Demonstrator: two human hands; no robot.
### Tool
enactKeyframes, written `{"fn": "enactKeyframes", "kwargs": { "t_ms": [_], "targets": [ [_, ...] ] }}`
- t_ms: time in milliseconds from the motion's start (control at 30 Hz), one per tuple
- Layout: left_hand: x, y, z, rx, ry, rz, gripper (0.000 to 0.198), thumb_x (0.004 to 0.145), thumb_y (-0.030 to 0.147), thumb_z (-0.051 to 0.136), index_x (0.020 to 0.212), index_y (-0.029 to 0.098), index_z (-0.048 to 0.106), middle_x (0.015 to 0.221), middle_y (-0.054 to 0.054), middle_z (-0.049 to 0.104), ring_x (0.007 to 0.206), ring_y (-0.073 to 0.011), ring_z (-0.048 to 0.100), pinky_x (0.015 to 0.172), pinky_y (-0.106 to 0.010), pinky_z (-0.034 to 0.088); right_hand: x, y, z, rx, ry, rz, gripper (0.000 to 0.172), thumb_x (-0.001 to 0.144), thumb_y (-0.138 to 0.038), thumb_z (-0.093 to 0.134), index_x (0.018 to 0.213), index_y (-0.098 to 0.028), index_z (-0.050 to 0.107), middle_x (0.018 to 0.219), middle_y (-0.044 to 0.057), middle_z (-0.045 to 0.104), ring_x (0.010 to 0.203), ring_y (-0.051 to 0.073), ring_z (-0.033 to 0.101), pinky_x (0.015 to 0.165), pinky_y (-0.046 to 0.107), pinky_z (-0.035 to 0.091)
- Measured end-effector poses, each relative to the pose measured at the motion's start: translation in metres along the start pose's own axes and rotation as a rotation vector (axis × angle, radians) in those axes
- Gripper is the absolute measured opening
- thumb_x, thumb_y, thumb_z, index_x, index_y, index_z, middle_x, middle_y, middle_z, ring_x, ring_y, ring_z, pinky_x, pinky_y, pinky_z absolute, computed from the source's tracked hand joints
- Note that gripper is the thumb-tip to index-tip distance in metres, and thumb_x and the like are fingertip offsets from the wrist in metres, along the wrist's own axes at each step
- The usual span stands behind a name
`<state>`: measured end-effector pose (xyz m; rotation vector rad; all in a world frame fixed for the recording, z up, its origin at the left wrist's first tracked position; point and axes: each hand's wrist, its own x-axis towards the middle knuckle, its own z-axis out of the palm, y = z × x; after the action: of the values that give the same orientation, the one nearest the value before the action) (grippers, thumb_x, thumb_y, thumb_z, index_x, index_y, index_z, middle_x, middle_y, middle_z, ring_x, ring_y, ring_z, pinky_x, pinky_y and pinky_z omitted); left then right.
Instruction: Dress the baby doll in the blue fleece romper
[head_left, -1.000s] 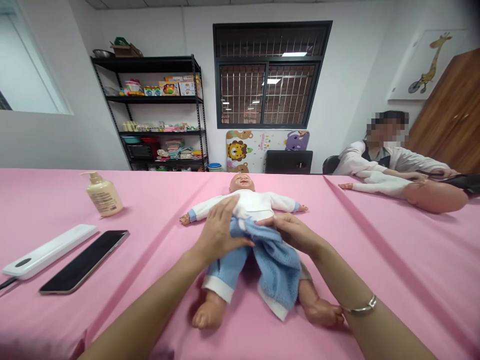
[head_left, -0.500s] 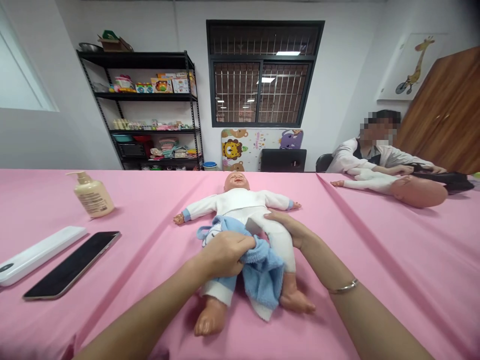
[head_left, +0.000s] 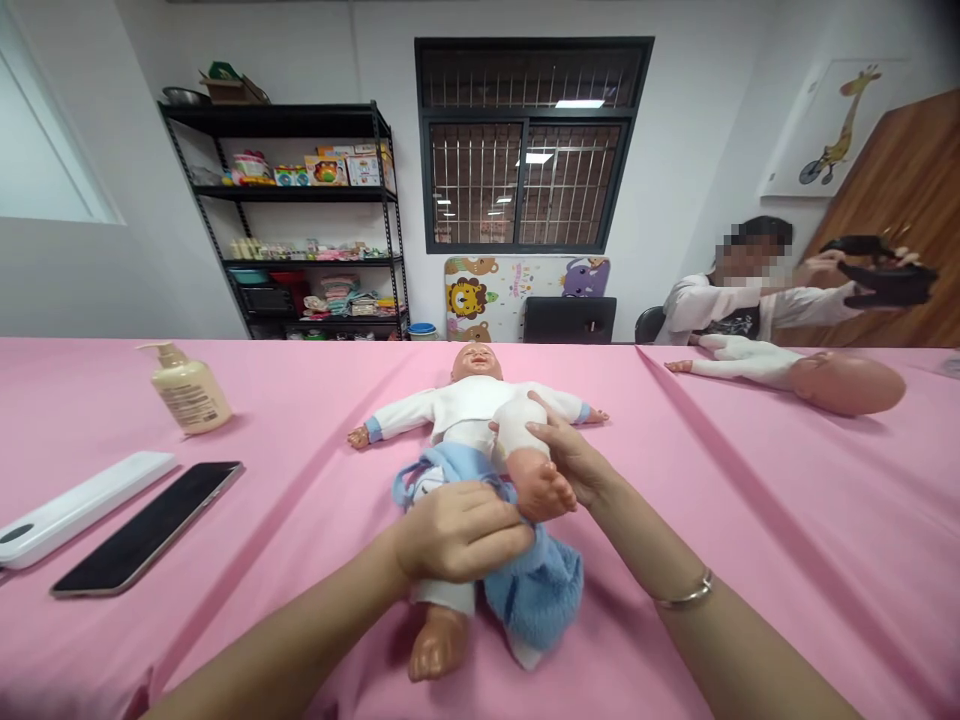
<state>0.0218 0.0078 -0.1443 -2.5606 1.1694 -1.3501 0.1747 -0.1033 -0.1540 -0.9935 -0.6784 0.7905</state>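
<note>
Atop pink-sheeted table, vinyl baby doll in white top lies on back, white-clad leg lifted, bent. Right hand cups it, fingers spread. Left hand, fingers pressed together, wraps doll's other leg, blue terry towel bunched beside.

Left hand and right hand: bare, with slim, tapering fingers. Left forearm and right forearm: bare as far as the lower edge of the view, smooth and slender. One worn item noted: a thin, silver-coloured metal bangle on the right wrist, a plain narrow band sitting loosely. Any clasp or marking is too small to confirm.
</note>
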Motion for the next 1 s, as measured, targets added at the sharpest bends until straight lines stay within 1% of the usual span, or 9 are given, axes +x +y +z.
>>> {"fn": "enactKeyframes", "kwargs": {
  "t_ms": [167,233,300,367,433,533,667,833,1000],
  "targets": [
    [0.005,0.009,-0.004,0.081,0.134,0.005,0.018,0.08,0.008,0.047,0.093,0.016,0.058,0.068,0.0,0.057,0.055,-0.0114,0.051,0.047,-0.024,0.037,0.003,0.011,0.01,0.02,-0.004,0.001,0.109,0.061,-0.02,0.075,0.14,-0.035,0.002,0.115,0.004,0.05,0.096,0.017,0.055,0.078,0.029,0.051],
    [0.004,0.008,-0.003,0.046,0.167,-0.176,0.023,0.077,0.007,0.048,0.095,0.017,0.058,0.072,-0.001,0.057,0.059,-0.0117,0.052,0.049,-0.023,0.038,0.002,0.014,0.009,-0.036,-0.024,0.013,0.108,0.06,-0.02,0.076,0.14,-0.035,0.004,0.115,0.005,0.05,0.098,0.019,0.054,0.077,0.03,0.05],
    [0.005,0.002,-0.001,-0.078,0.149,-0.478,0.024,0.074,0.008,0.049,0.093,0.019,0.058,0.076,-0.001,0.056,0.066,-0.0126,0.054,0.056,-0.023,0.042,0.003,0.016,0.007,-0.082,-0.056,0.019,0.103,0.06,-0.022,0.076,0.139,-0.033,0.011,0.114,0.005,0.052,0.099,0.02,0.054,0.08,0.031,0.049],
    [0.007,-0.009,0.002,-0.207,0.083,-0.748,0.018,0.074,0.01,0.05,0.087,0.019,0.058,0.08,-0.001,0.057,0.074,-0.0144,0.055,0.066,-0.025,0.044,0.004,0.017,0.006,-0.107,-0.09,0.041,0.092,0.064,-0.029,0.075,0.138,-0.032,0.02,0.114,0.004,0.052,0.1,0.019,0.054,0.086,0.032,0.046],
    [0.008,-0.025,0.009,-0.258,0.017,-0.887,0.011,0.075,0.013,0.051,0.083,0.019,0.056,0.083,-0.001,0.059,0.08,-0.0164,0.055,0.074,-0.028,0.043,0.005,0.017,0.004,-0.086,-0.121,0.08,0.074,0.073,-0.045,0.066,0.135,-0.031,0.028,0.119,0.004,0.05,0.105,0.018,0.051,0.093,0.034,0.042],
    [0.008,-0.053,0.024,-0.204,-0.004,-0.949,0.009,0.076,0.015,0.05,0.082,0.018,0.055,0.085,-0.001,0.059,0.084,-0.0181,0.054,0.076,-0.03,0.041,0.006,0.015,-0.001,-0.076,-0.203,0.087,0.062,0.079,-0.059,0.051,0.13,-0.027,0.038,0.127,0.004,0.045,0.113,0.018,0.046,0.099,0.033,0.037],
    [0.002,-0.083,0.045,-0.159,0.011,-1.039,0.008,0.076,0.018,0.049,0.08,0.017,0.056,0.084,-0.002,0.06,0.082,-0.0188,0.054,0.075,-0.03,0.041,0.008,0.013,-0.013,-0.282,-0.272,0.05,0.065,0.071,-0.045,0.069,0.127,-0.024,0.043,0.119,0.004,0.05,0.107,0.019,0.048,0.088,0.03,0.043],
    [-0.008,-0.085,0.051,-0.311,-0.121,-1.094,0.02,0.082,0.03,0.045,0.077,0.016,0.058,0.077,-0.002,0.061,0.076,-0.0188,0.055,0.071,-0.029,0.041,0.018,0.02,-0.027,-0.384,-0.088,0.012,0.048,0.073,-0.048,0.062,0.109,-0.018,0.057,0.091,0.002,0.058,0.077,0.014,0.052,0.062,0.022,0.04],
    [-0.006,-0.079,0.03,-0.55,-0.351,-0.995,0.046,0.073,0.048,0.061,0.108,0.016,0.057,0.106,-0.006,0.059,0.098,-0.0247,0.054,0.086,-0.033,0.041,0.028,0.031,-0.029,-0.445,0.166,-0.161,0.032,0.068,-0.038,0.057,0.09,-0.015,0.06,0.084,0.002,0.059,0.078,0.016,0.051,0.071,0.025,0.039]
  ]
}}
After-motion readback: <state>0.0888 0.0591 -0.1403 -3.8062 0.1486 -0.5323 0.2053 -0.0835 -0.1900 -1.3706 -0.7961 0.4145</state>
